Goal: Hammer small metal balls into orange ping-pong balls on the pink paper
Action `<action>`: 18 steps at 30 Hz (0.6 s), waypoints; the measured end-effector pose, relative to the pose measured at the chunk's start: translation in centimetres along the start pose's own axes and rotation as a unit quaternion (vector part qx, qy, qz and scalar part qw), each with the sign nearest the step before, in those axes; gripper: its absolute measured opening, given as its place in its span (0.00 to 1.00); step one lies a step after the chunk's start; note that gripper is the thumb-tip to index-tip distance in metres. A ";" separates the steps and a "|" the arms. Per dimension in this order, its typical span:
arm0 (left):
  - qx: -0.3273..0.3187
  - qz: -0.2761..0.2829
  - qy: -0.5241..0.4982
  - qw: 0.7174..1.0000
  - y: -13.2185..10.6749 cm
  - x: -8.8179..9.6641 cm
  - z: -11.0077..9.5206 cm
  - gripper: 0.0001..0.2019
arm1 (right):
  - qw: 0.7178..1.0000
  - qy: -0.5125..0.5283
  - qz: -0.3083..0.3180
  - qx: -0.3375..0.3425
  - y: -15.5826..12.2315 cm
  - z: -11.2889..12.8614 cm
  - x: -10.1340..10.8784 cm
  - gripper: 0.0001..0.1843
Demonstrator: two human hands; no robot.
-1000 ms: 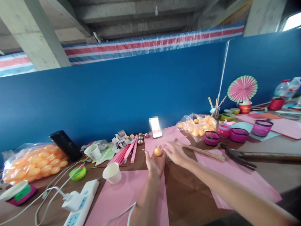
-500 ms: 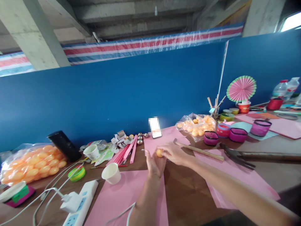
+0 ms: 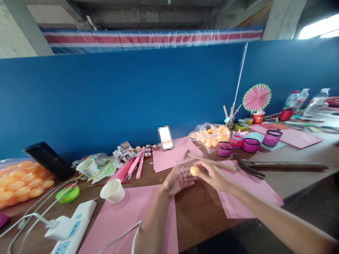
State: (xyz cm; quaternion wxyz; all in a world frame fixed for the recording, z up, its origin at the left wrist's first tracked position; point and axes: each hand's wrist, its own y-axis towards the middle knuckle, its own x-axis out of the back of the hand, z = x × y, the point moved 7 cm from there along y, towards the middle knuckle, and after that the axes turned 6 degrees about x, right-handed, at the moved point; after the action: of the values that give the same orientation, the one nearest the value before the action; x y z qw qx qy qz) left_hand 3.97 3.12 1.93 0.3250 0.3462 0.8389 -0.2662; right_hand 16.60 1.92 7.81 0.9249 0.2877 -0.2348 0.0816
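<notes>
My right hand (image 3: 213, 175) pinches a small orange ball (image 3: 194, 170) between thumb and fingertips, just above the brown table. Beside it to the left, my left hand (image 3: 177, 180) lies palm up with fingers spread and nothing in it, its fingertips close to the ball. Both hands hover over the table between two pink paper sheets (image 3: 132, 218). A small hammer with a wooden handle (image 3: 212, 161) lies just beyond my right hand.
A white paper cup (image 3: 113, 191) and a power strip (image 3: 71, 225) sit at left, near a bag of orange balls (image 3: 18, 183). Another bag of balls (image 3: 212, 135), pink containers (image 3: 251, 144), a large claw hammer (image 3: 278, 165) and a paper fan (image 3: 256, 98) stand at right.
The ball went from my left palm into my right fingers, which lifted it off to the right. My left hand has opened flat. The view swung right.
</notes>
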 end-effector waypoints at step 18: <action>0.009 -0.024 0.055 0.998 0.2 0.4 1.0 0.25 | 0.998 -0.037 -0.041 -0.031 -3.7 -2.6 -0.7 0.16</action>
State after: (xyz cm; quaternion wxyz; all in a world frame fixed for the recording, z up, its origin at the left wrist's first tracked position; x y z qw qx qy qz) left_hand 4.24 2.78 0.94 0.2689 0.3428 0.8612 -0.2617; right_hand 18.01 0.38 3.78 0.9267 0.2706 -0.2594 0.0259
